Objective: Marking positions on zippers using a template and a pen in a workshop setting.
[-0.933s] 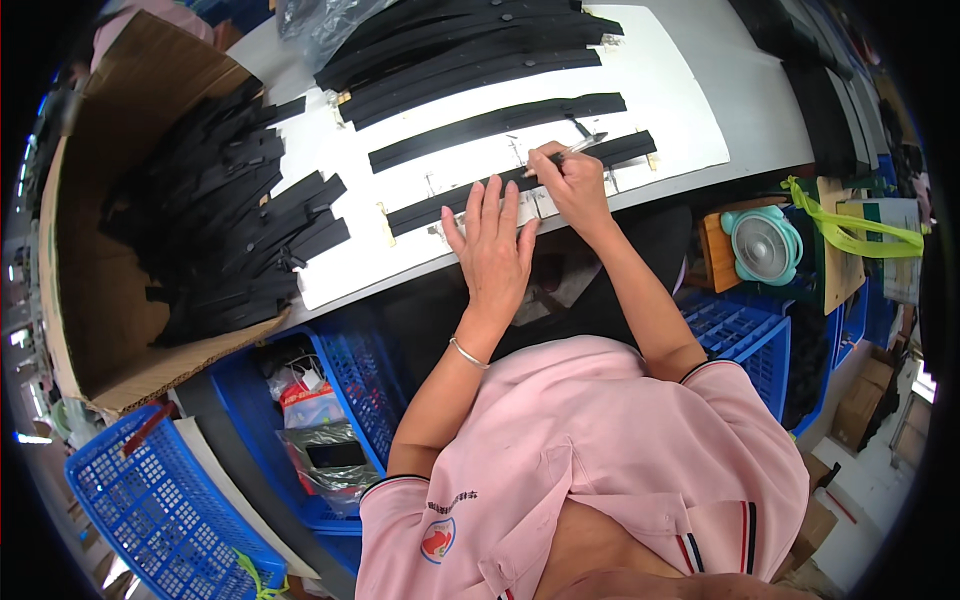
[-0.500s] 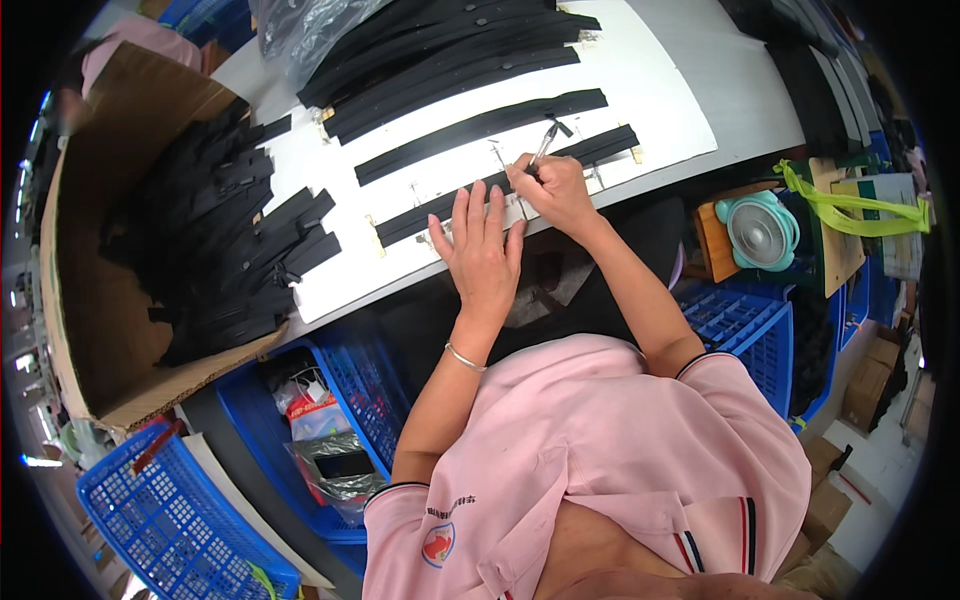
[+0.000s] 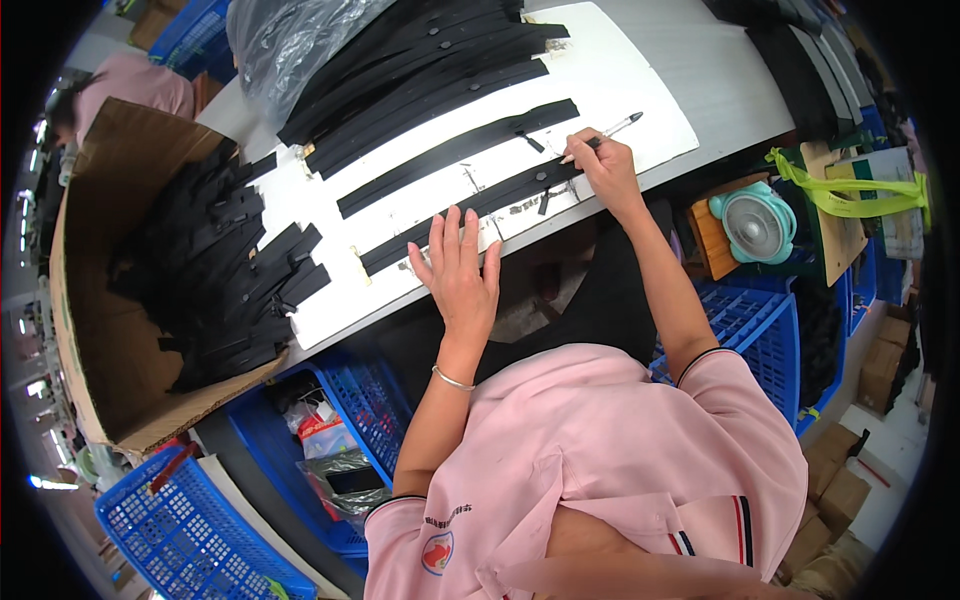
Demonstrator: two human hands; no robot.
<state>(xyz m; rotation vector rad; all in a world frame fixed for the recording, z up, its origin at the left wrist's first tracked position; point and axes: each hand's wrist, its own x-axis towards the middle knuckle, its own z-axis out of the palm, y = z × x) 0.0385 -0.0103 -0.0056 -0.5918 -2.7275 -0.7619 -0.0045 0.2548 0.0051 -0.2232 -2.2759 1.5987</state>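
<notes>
A long black zipper strip [image 3: 500,194] lies along the near side of a white board [image 3: 655,125], with a slider and a short pull tab [image 3: 544,203] toward its right part. My left hand [image 3: 466,275] rests flat on the strip's left part, fingers stretched out and slightly apart. Closed around a clear-barrelled pen [image 3: 628,123], my right hand [image 3: 612,172] is at the strip's right end. The pen's tip is at or very near the strip; whether it touches cannot be made out. Beyond lies a second black zipper strip [image 3: 450,160], with more stacked behind it [image 3: 420,90].
An open cardboard box [image 3: 80,330] on the left holds a heap of black strips [image 3: 200,270]. A clear plastic bag [image 3: 290,50] sits at the back. Blue crates [image 3: 370,400] stand below the table. At right is a small turquoise fan [image 3: 753,222]. Another person [image 3: 135,85] is at far left.
My right hand has moved right along the near strip with the pen, uncovering the slider and pull tab. My left hand stays on the strip. The whole view has shifted slightly.
</notes>
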